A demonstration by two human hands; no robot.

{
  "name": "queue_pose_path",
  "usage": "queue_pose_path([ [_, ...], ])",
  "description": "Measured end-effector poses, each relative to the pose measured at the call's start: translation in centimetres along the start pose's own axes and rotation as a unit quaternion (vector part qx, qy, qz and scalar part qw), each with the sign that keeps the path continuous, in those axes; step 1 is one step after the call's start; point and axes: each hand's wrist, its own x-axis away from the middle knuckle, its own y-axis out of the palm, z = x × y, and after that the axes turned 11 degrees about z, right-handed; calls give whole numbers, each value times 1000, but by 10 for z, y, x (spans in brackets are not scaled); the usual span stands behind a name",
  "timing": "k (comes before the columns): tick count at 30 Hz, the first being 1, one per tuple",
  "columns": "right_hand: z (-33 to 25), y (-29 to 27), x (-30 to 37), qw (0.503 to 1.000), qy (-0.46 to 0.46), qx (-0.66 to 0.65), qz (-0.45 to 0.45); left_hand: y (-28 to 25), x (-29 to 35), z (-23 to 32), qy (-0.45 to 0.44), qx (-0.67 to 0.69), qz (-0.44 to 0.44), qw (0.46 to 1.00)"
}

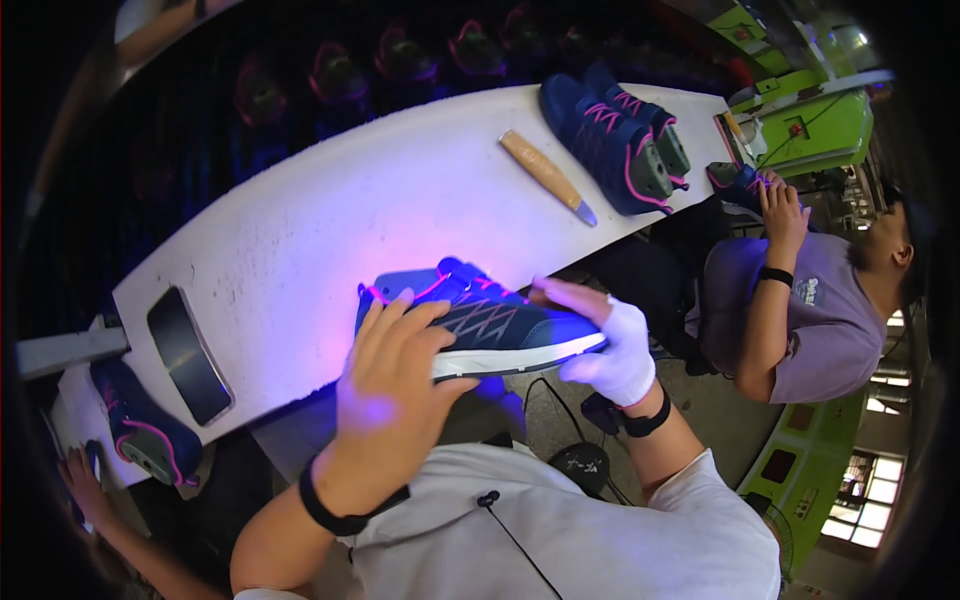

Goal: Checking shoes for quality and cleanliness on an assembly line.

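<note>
Between my hands is a navy sneaker [500, 322] with a white sole and pink laces, its toe toward the right. It is held sideways above the near edge of the white table. My left hand [390, 385] grips the heel end, fingers over the upper and thumb by the sole. My right hand [622, 350], partly covered in a white glove, is closed around the toe. Violet light falls on the shoe and my left hand. Beyond it lies a wooden-handled knife [545, 172] with a short blade.
Navy shoes [610, 140] with lasts inside stand at the table's [300, 230] far right. A dark flat panel [190, 355] lies at its left, near another shoe [145, 425] and another person's hand [85, 490]. A co-worker [800, 300] at right handles a shoe. More shoes line the dark back.
</note>
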Motion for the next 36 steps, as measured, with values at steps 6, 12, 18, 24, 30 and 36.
queue_pose_path([
  [6,10,36,-25,974,180,34,130,-79,-10,-42,-240,333,-44,911],
  [12,-25,134,-53,993,-116,-15,21,-161,-17,-7,9,9,59,998],
  [18,-114,131,-78,966,-238,-67,-75,-139,-37,18,-58,-28,65,996],
  [24,-134,146,-93,993,-99,-53,-48,-135,-70,-1,-111,91,11,990],
  [30,-102,165,-101,843,36,-531,-74,-139,-60,-8,-114,185,19,976],
  [36,-102,197,-133,876,58,-465,-118,-151,-53,-8,-236,177,86,952],
])
